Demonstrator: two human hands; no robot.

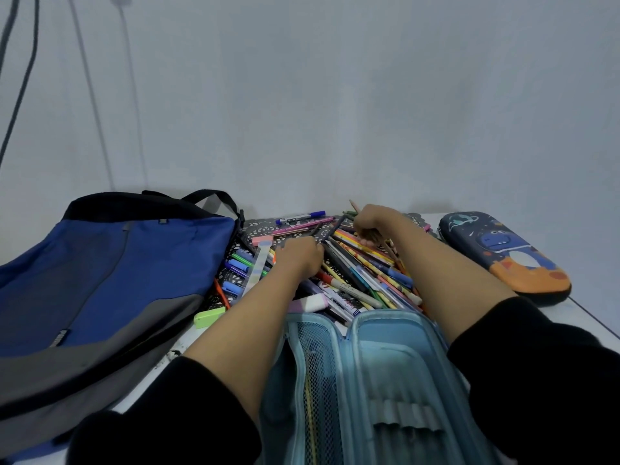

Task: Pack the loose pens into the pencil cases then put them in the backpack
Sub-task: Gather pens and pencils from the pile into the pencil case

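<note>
Right, in the head view, take the open pencil case (385,357) as your marker. It lies nearest you on the tabletop (577,317), between your forearms, unzipped flat, and its long axis runs straight away from you. The mesh pocket is on its left half and the elastic loops on its right.

The loose pens (362,273) sit in a heap just beyond the case's far end, on a patterned mat (255,229). Most of them slant across the case's line rather than along it.

Your right grip (375,223) is at the far side of that heap, well beyond the case. It is clenched round a bundle of pencils (352,213) whose tips poke out away from you. Your left grip (297,260) is nearer the case, curled down on the heap's left edge. Whether it actually has hold of a pen I cannot tell.

The coming move probably turns on that bundle. It lies beyond the case and skewed to it, so it likely needs drawing back toward you and swinging round until it matches the case's length.

The backpack (110,270) lies to the left of the case. A closed dinosaur pencil case (506,253) lies to its right and further off, apart from the heap.
</note>
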